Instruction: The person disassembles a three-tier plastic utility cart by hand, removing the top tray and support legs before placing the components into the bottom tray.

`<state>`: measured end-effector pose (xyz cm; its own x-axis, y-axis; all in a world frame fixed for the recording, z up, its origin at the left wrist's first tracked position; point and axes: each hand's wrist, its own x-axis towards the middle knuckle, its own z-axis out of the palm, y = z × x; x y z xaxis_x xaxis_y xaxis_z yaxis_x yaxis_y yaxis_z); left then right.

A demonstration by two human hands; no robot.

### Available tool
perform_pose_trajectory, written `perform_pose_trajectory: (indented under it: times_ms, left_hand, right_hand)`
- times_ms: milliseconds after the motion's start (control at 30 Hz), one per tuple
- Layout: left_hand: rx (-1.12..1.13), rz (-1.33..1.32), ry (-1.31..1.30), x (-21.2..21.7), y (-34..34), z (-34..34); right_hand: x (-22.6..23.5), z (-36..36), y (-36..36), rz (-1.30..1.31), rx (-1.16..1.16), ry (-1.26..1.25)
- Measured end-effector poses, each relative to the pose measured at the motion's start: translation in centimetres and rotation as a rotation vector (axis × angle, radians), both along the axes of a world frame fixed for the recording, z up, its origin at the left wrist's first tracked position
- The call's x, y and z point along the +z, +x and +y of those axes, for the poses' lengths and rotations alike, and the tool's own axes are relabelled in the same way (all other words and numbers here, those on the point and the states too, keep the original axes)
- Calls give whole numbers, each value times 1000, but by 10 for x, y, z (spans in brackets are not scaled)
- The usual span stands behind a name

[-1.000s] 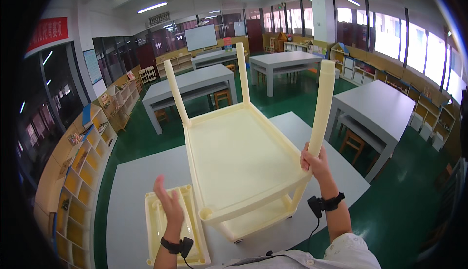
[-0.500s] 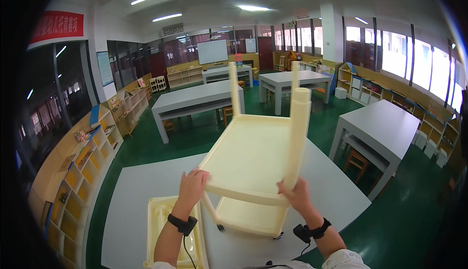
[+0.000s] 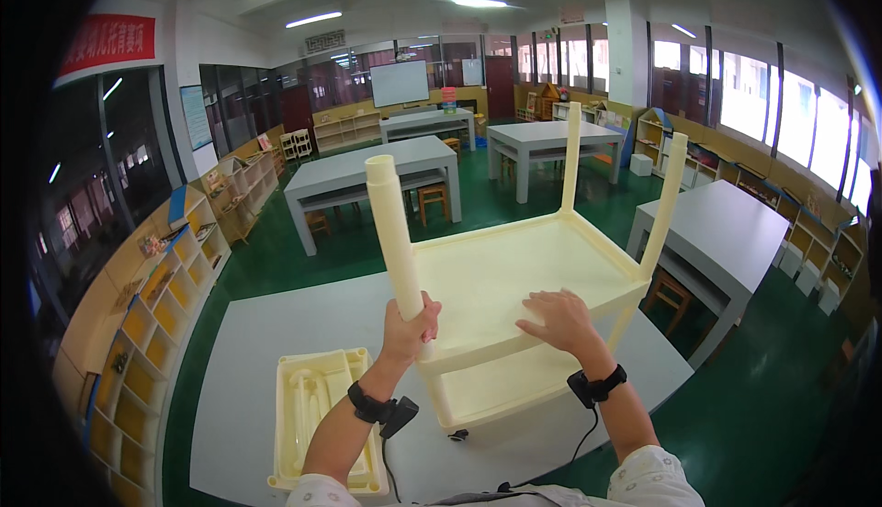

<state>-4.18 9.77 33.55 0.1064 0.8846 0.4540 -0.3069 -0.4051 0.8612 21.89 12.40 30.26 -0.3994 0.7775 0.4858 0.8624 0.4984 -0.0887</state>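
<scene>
A cream plastic trolley [image 3: 514, 264] with two tray-like shelves stands on the grey table [image 3: 257, 332] in front of me. Its lower shelf [image 3: 505, 388] shows below the upper one, and a black caster [image 3: 458, 434] shows under a corner. My left hand [image 3: 409, 328] is wrapped round the base of the thick near-left post [image 3: 392, 231]. On the upper shelf's near edge rests my right hand [image 3: 560, 321], fingers stretched out and holding nothing. Two more posts rise from the shelf, a far one [image 3: 571, 158] and a right one [image 3: 663, 208].
Left of the trolley lies a cream tray [image 3: 285, 415] with tube-like cream parts in it. Other grey tables [image 3: 377, 172] and a right-hand table [image 3: 712, 222] stand beyond, with wooden stools [image 3: 432, 202] under them. Low shelving [image 3: 138, 374] lines the left wall.
The trolley has turned clockwise, bringing the thick post from near right to near left. My left hand now grips that post; my right hand has let go of it and lies on the shelf.
</scene>
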Motion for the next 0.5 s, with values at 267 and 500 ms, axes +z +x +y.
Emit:
perform_pose_trajectory:
  times_ms: [267,500]
  left_hand:
    - [-355,-14,-59,1,-22,-2]
    - [148,-7,9,12,-7,-29]
  right_hand:
    - [2,-21,-3,-101,-6,70]
    - [-4,-28,-11,-76,1,137]
